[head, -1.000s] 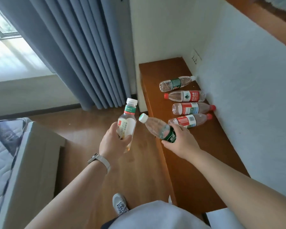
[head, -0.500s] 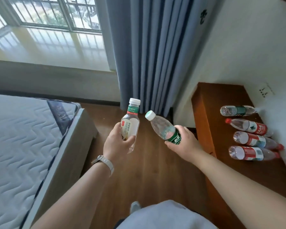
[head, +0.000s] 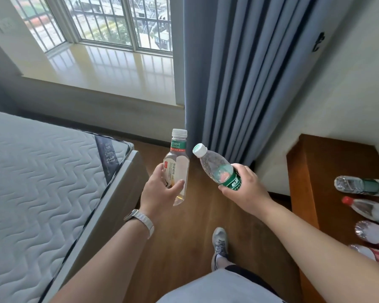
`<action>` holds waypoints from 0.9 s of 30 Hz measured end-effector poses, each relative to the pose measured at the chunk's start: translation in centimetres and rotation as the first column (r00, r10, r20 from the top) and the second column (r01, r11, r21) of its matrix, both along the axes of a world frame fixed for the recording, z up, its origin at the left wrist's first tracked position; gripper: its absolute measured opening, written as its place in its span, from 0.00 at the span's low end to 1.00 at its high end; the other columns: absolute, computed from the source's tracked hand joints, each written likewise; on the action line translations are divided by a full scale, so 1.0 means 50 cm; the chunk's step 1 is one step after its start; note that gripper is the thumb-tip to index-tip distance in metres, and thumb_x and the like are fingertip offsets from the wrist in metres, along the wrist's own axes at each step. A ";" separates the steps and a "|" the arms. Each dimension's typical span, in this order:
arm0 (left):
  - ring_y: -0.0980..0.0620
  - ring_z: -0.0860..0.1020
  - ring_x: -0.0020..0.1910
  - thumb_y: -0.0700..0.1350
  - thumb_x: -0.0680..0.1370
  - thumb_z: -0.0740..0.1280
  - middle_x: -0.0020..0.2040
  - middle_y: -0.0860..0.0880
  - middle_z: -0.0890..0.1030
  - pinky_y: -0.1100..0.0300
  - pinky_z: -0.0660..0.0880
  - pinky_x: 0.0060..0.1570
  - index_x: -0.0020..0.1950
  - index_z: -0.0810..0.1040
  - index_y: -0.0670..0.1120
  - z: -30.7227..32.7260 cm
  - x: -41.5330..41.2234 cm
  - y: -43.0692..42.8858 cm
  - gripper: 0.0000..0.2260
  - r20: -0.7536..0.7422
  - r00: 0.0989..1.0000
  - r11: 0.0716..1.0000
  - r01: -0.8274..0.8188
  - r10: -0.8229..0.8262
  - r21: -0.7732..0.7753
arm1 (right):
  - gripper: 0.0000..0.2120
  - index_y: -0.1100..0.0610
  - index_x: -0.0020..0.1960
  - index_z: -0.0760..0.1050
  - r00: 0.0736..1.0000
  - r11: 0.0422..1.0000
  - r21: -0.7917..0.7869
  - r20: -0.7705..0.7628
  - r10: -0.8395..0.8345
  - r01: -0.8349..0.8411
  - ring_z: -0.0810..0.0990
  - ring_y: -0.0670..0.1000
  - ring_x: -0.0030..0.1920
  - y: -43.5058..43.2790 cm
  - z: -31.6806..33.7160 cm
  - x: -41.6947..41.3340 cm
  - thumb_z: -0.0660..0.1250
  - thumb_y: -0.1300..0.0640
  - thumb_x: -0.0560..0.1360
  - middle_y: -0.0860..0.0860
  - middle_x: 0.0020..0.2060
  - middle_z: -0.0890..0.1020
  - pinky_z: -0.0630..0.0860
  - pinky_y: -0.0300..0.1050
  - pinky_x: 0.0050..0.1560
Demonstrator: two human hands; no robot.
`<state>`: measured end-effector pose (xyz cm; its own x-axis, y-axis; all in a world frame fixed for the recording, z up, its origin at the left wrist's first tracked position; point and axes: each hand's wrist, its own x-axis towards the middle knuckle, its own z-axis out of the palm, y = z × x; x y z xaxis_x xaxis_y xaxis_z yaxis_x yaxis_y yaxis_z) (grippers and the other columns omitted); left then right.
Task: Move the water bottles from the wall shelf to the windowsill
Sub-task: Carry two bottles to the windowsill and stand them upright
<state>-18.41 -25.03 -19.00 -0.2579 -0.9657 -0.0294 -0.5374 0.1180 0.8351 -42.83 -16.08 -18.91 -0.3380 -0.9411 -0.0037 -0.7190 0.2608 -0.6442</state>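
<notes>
My left hand grips a clear bottle with a white label and green neck band, held upright above the wooden floor. My right hand holds a clear water bottle with a green label, tilted so its white cap points up and left. Several more bottles lie on the brown wall shelf at the right edge, among them a green-labelled one and a red-capped one. The pale windowsill stretches ahead at upper left, below the window.
A bed with a quilted white mattress fills the left side. Blue-grey curtains hang between the windowsill and the shelf. My grey shoe stands on the wooden floor between bed and shelf.
My view has swung left and up, away from the shelf toward the window. The windowsill now shows in full and the shelf has slid to the right edge. Both hands keep their bottles.
</notes>
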 end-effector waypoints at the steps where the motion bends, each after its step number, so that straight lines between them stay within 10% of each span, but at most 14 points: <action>1: 0.57 0.82 0.46 0.55 0.74 0.73 0.51 0.56 0.82 0.67 0.77 0.39 0.65 0.72 0.54 0.002 -0.009 -0.017 0.22 0.003 1.000 1.000 -0.010 0.010 -0.007 | 0.27 0.46 0.61 0.70 1.000 1.000 -0.006 0.011 0.003 -0.003 0.73 0.50 0.56 -0.021 -0.002 -0.010 0.70 0.39 0.66 0.45 0.53 0.75 0.74 0.52 0.55; 11: 0.55 0.84 0.49 0.60 0.71 0.72 0.54 0.55 0.83 0.52 0.84 0.45 0.67 0.71 0.55 0.041 -0.186 -0.234 0.27 0.025 0.996 0.997 -0.081 0.081 -0.020 | 0.28 0.47 0.64 0.70 0.986 0.995 -0.097 0.167 0.027 -0.011 0.74 0.47 0.56 -0.272 0.006 -0.199 0.73 0.43 0.67 0.44 0.55 0.74 0.72 0.47 0.54; 27: 0.58 0.82 0.49 0.58 0.71 0.74 0.53 0.58 0.81 0.58 0.82 0.44 0.65 0.70 0.59 0.101 -0.318 -0.457 0.25 0.028 0.970 0.961 -0.233 0.240 -0.148 | 0.26 0.45 0.62 0.71 0.933 0.973 -0.177 0.301 0.200 -0.151 0.77 0.45 0.52 -0.588 0.068 -0.300 0.72 0.41 0.67 0.43 0.54 0.76 0.76 0.45 0.49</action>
<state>-34.29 -47.87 -13.96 -0.0231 -0.9940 0.1065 -0.6014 0.0989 0.7928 -57.84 -45.46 -15.49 -0.1717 -0.9832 0.0613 -0.4987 0.0331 -0.8661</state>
